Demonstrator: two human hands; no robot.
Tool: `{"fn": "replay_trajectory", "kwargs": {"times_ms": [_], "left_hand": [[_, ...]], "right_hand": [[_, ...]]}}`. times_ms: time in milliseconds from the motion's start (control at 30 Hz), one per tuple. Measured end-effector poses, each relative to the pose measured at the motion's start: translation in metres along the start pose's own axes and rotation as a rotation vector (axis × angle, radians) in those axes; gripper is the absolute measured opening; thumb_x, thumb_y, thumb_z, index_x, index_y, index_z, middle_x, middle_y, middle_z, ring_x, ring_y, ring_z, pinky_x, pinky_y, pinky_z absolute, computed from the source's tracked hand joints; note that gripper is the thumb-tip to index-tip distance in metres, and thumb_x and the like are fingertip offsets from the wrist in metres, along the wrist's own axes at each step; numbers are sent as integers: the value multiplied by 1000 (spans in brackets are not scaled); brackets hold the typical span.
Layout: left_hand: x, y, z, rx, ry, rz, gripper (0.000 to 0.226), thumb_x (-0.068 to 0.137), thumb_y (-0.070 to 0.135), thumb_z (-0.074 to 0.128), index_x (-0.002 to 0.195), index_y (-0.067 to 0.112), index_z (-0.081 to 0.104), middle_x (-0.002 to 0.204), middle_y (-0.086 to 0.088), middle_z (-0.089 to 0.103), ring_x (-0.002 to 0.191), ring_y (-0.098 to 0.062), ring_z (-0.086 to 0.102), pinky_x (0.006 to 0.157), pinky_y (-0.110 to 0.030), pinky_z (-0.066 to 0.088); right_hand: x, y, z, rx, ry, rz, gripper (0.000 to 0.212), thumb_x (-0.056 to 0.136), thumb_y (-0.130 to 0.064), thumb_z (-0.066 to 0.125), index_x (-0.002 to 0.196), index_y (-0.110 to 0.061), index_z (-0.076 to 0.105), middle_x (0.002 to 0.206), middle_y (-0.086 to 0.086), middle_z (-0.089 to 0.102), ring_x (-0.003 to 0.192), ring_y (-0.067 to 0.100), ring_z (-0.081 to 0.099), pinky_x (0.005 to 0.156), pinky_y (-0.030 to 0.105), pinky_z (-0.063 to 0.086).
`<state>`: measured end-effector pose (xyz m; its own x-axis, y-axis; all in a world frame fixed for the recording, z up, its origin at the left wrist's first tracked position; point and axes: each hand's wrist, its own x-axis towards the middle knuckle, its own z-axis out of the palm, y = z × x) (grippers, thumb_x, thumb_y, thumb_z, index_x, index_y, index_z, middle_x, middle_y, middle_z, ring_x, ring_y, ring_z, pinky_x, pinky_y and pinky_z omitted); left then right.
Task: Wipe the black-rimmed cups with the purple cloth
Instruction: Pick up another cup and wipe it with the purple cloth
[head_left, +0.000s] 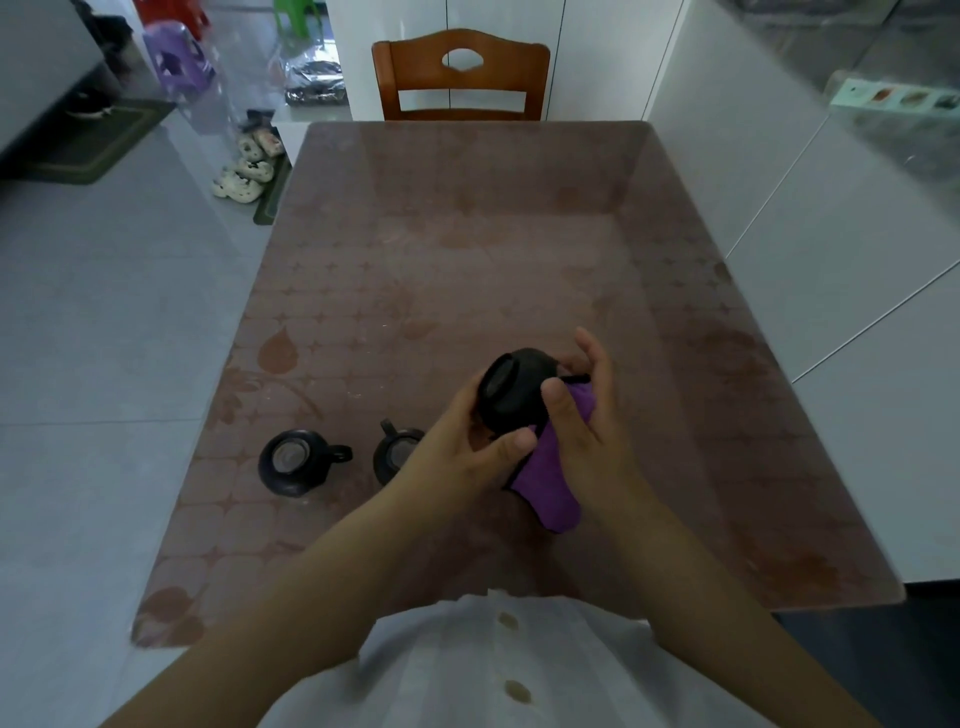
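Note:
My left hand (467, 447) grips a black cup (511, 389) held above the table, tilted with its opening facing up and left. My right hand (582, 415) holds the purple cloth (548, 480) and presses it with the thumb against the cup's side. The cloth hangs down below both hands. Two more black-rimmed cups stand on the table to the left: one (293, 462) with its handle pointing right, the other (395, 454) partly hidden behind my left hand.
The brown patterned table (467, 260) stretches ahead. A wooden chair (460, 78) stands at its far end. White cabinets (831, 260) run along the right side. Slippers (247, 166) lie on the grey floor at the left.

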<state>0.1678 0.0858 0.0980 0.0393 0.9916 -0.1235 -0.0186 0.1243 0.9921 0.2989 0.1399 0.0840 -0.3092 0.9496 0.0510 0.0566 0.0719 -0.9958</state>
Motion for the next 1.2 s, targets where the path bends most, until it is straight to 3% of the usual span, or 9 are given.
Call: {"fn": "replay_trajectory", "kwargs": {"times_ms": [100, 200, 333, 500, 633, 733, 967, 1133, 1200], "left_hand": [[1, -1, 3, -61, 64, -12, 72, 66, 36, 66, 132, 26, 39, 123, 16, 54, 104, 12, 58, 81, -11, 49], [5, -2, 2, -107, 150, -31, 54, 65, 29, 69, 116, 31, 50, 116, 12, 60, 100, 3, 63, 80, -15, 53], [5, 1, -5, -175, 200, -111, 45, 77, 20, 66, 118, 14, 49, 98, 2, 63, 72, 7, 64, 58, -8, 48], [6, -8, -16, -16, 214, -125, 73, 58, 29, 85, 121, 20, 48, 118, 3, 61, 106, -11, 61, 82, -20, 53], [6, -5, -16, 128, 201, -45, 59, 70, 3, 78, 117, 22, 47, 111, 9, 59, 99, -3, 58, 71, -7, 49], [4, 0, -23, 174, 111, -34, 61, 69, 4, 79, 115, 29, 47, 113, 14, 58, 106, -3, 56, 75, -6, 49], [1, 7, -20, 73, -30, -57, 70, 58, 15, 81, 120, 24, 49, 121, 10, 59, 111, -5, 59, 83, -11, 50], [-2, 9, -21, 46, -21, -68, 64, 55, 29, 77, 112, 38, 49, 119, 17, 59, 110, -2, 60, 85, -12, 52], [-1, 9, -21, 82, -16, -68, 65, 55, 32, 77, 113, 38, 48, 120, 18, 58, 111, -2, 58, 83, -11, 51]], "right_hand": [[-1, 0, 1, 18, 22, -44, 48, 92, -42, 39, 135, -24, 29, 114, -12, 49, 100, -11, 54, 85, 10, 45], [-2, -3, 5, 59, 25, -58, 42, 90, -35, 38, 131, -26, 34, 119, -12, 52, 108, -3, 54, 89, 15, 45], [-3, 1, -3, 98, 9, -58, 46, 88, -55, 43, 128, -31, 39, 126, -8, 57, 121, 9, 53, 98, 25, 44], [-5, -16, -6, -72, -106, -49, 47, 88, -52, 43, 131, -33, 35, 138, -9, 43, 126, -1, 41, 99, 11, 34], [0, -21, 5, -263, -237, -47, 42, 91, -37, 50, 130, -28, 40, 133, -1, 47, 118, 10, 48, 95, 17, 42], [0, -20, 2, -82, -258, -16, 31, 92, -34, 45, 123, -30, 44, 130, 2, 51, 111, 0, 53, 84, 8, 43], [-2, -8, -18, 0, -135, -2, 38, 89, -40, 36, 122, -26, 46, 109, -3, 62, 99, 3, 62, 79, 15, 49], [-8, -1, -31, -54, -6, -28, 35, 86, -57, 47, 114, -36, 53, 104, -10, 63, 97, 12, 63, 87, 33, 50], [-10, -12, -29, -47, 0, -41, 28, 89, -46, 47, 114, -34, 51, 109, -7, 60, 98, 6, 60, 87, 25, 49]]}}
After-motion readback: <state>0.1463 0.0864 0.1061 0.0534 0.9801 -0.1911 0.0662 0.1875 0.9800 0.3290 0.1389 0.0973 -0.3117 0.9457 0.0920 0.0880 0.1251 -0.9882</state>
